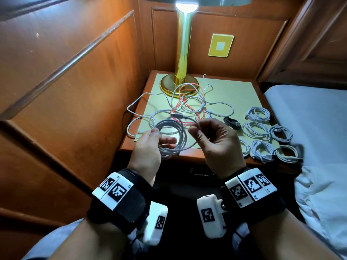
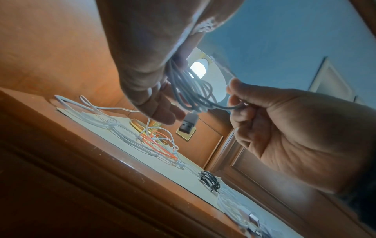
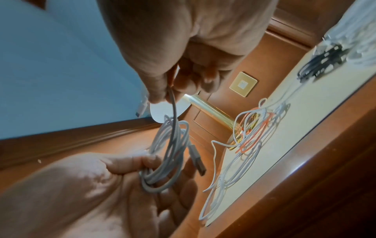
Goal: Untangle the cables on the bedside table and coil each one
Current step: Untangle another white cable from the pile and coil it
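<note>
From the head view, my left hand [image 1: 150,147] holds a white cable coil [image 1: 174,136] pinched between thumb and fingers, just above the near edge of the bedside table [image 1: 234,91]. My right hand [image 1: 216,145] pinches the coil's free end beside it. Farther back lies a tangle of white cables [image 1: 187,106] with a red cable [image 1: 191,94] woven through, touching the base of a brass lamp [image 1: 183,53]. To the right sit a black coiled cable [image 1: 232,123] and several white coiled cables [image 1: 262,132], near the bed [image 1: 309,113].

From the left wrist, my thumb and fingers clamp the coil's loops, and its USB plug [image 2: 188,123] hangs below.

From the right wrist, my thumb and forefinger grip the strand running down to the coil.
</note>
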A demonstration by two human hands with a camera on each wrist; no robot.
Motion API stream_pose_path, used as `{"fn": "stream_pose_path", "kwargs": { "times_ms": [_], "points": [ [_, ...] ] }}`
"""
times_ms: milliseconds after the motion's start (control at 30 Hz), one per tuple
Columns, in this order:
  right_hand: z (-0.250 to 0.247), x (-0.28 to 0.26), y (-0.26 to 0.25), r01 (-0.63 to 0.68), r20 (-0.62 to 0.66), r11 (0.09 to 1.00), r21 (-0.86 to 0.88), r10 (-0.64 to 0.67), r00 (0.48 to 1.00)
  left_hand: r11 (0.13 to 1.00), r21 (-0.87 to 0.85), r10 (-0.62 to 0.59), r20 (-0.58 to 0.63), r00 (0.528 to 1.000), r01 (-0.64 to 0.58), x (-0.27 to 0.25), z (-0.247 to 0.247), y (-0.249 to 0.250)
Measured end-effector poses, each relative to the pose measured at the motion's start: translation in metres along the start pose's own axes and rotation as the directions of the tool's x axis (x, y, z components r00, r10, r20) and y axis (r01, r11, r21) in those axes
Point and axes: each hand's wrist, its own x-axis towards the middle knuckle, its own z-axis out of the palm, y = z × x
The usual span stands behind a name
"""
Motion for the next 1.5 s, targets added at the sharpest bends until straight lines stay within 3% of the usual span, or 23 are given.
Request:
{"fn": "stream_pose_path", "kwargs": {
  "times_ms": [100, 167, 233, 400, 567, 700, 867, 1000, 1067, 1133, 1233, 1300, 1500],
  "points": [
    [0.003, 0.003, -0.003, -0.132, -0.074, 0.972, 0.194, 0.148, 0.986, 0.999, -0.036, -0.007, 0.062, 0.998, 0.009, -0.003, 0.001, 0.001],
    [0.003, 0.006, -0.002, -0.265, -0.131, 0.91, 0.318, 0.32, 0.938, 0.998, -0.031, 0.056, 0.129, 0.99, -0.053, -0.005, 0.002, -0.001],
    [0.002, 0.009, 0.002, -0.355, -0.132, 0.876, 0.327, 0.414, 0.901, 0.993, 0.024, 0.107, 0.2, 0.974, -0.114, -0.005, 0.001, -0.004],
    [-0.001, 0.006, 0.008, -0.329, 0.063, 0.937, 0.115, 0.324, 0.944, 0.958, 0.197, 0.161, 0.236, 0.958, -0.209, -0.004, -0.004, -0.005],
    [-0.002, 0.005, -0.004, -0.405, 0.176, 0.89, 0.209, 0.373, 0.911, 0.945, 0.248, 0.169, 0.181, 0.969, -0.211, -0.002, -0.003, -0.008],
    [-0.002, 0.003, 0.003, -0.367, 0.232, 0.929, 0.044, 0.348, 0.909, 0.938, 0.259, 0.175, 0.225, 0.959, -0.232, -0.003, -0.003, -0.011],
    [-0.002, 0.003, 0.006, -0.306, 0.246, 0.941, -0.142, 0.333, 0.91, 0.807, 0.427, 0.319, 0.264, 0.91, -0.407, -0.004, -0.003, -0.017],
    [-0.006, 0.001, 0.001, -0.236, 0.275, 0.925, -0.299, 0.32, 0.907, 0.784, 0.47, 0.293, 0.295, 0.909, -0.405, -0.003, -0.005, -0.018],
    [-0.01, -0.001, 0.0, -0.206, 0.291, 0.923, -0.324, 0.305, 0.907, 0.731, 0.517, 0.309, 0.332, 0.891, -0.446, -0.002, -0.008, -0.019],
    [-0.017, -0.003, -0.001, -0.196, 0.296, 0.928, -0.317, 0.294, 0.909, 0.741, 0.499, 0.311, 0.337, 0.889, -0.449, -0.006, -0.009, -0.02],
    [-0.035, -0.005, -0.001, -0.217, 0.277, 0.937, -0.273, 0.292, 0.915, 0.857, 0.331, 0.312, 0.275, 0.909, -0.395, -0.02, 0.003, -0.018],
    [-0.048, -0.007, -0.004, -0.233, 0.253, 0.939, -0.252, 0.296, 0.921, 0.89, 0.267, 0.324, 0.201, 0.925, -0.37, -0.026, 0.012, -0.014],
    [-0.076, -0.013, -0.001, -0.295, 0.089, 0.943, -0.157, 0.311, 0.946, 0.731, 0.462, 0.478, 0.179, 0.86, -0.502, -0.026, 0.056, -0.003]
  ]
}}
